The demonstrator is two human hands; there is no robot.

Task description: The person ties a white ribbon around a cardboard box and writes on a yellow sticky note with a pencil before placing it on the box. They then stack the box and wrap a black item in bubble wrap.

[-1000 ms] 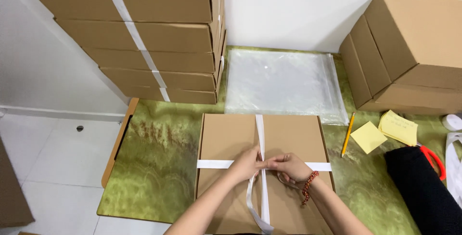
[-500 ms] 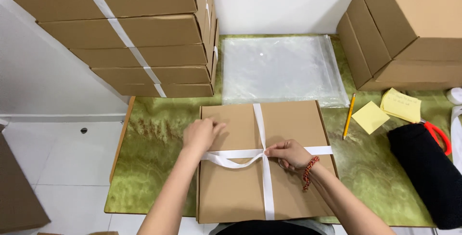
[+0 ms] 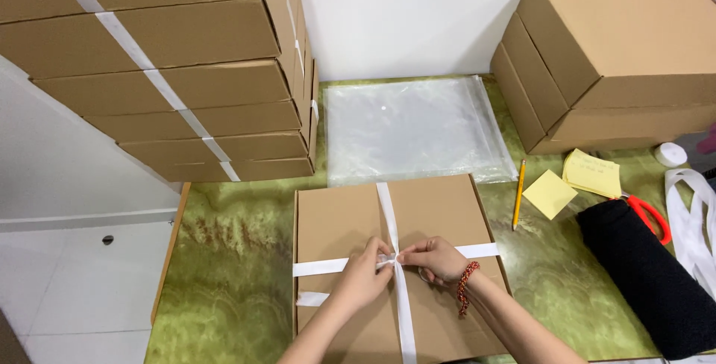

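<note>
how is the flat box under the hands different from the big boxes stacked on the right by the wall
The flat box is thin and lies alone at the table's front edge; the big boxes are much deeper and sit stacked in two at the back right. The flat box has white ribbon crossed over it, pinched at the crossing by the left hand and right hand; the big boxes carry no ribbon. Both are plain brown cardboard, closed.

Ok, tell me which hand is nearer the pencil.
Right. The right hand pinches the ribbon on the pencil's side; the left hand sits farther away across the knot.
</note>
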